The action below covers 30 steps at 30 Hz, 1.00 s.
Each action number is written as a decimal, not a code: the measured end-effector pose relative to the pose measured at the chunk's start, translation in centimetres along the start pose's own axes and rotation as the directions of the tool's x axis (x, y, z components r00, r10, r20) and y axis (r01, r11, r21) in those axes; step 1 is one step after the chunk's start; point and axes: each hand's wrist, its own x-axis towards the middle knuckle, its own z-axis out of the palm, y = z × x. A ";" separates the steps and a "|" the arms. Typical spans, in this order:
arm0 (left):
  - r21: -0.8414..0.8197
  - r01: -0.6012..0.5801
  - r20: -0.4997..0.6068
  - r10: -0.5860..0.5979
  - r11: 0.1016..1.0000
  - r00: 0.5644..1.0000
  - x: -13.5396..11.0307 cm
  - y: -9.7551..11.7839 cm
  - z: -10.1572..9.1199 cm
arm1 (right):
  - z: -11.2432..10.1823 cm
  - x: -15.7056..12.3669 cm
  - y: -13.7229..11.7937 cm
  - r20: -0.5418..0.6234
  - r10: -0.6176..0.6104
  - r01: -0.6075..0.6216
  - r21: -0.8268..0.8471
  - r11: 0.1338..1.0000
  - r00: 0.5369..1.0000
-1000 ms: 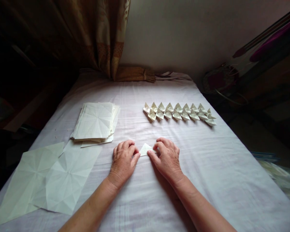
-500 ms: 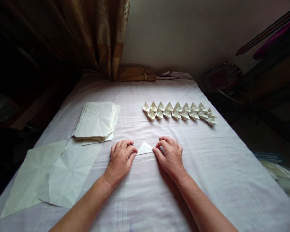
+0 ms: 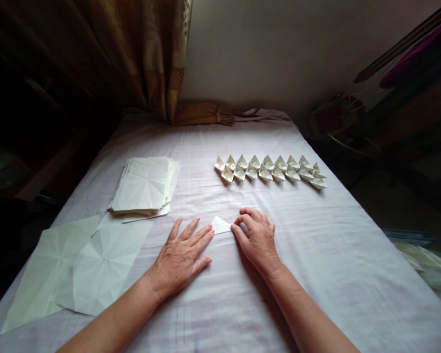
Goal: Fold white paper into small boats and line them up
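A small folded piece of white paper, roughly triangular, lies flat on the cloth between my hands. My right hand pinches its right corner between thumb and forefinger. Flat on the cloth with fingers spread, my left hand touches the paper's left end with its fingertips, which cover that corner. Beyond the right hand stand several folded paper boats, set close together in two rows.
A stack of creased paper sheets sits left of centre. Nearer me, loose creased sheets overlap at the left. The table wears a pale cloth. A brown curtain hangs at the back, against the wall.
My left hand has gone from a pinch on the paper's left corner to lying flat with fingers spread. The right hand keeps its pinch. The whole view has shifted slightly.
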 end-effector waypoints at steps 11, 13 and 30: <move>-0.044 0.066 -0.121 -0.071 0.997 0.990 1.5 0.3 -1.4 | 0.4 -0.1 0.5 0.009 -0.092 0.092 -0.004 0.996 0.996; -0.050 0.156 -0.122 -0.161 0.986 0.979 2.5 0.9 -1.2 | 0.4 -0.2 0.6 0.012 -0.108 0.108 0.010 0.994 0.994; -0.221 0.440 -0.011 -0.453 0.871 0.891 5.0 2.1 -0.8 | 0.3 -0.2 0.6 0.046 -0.157 0.155 0.053 0.987 0.987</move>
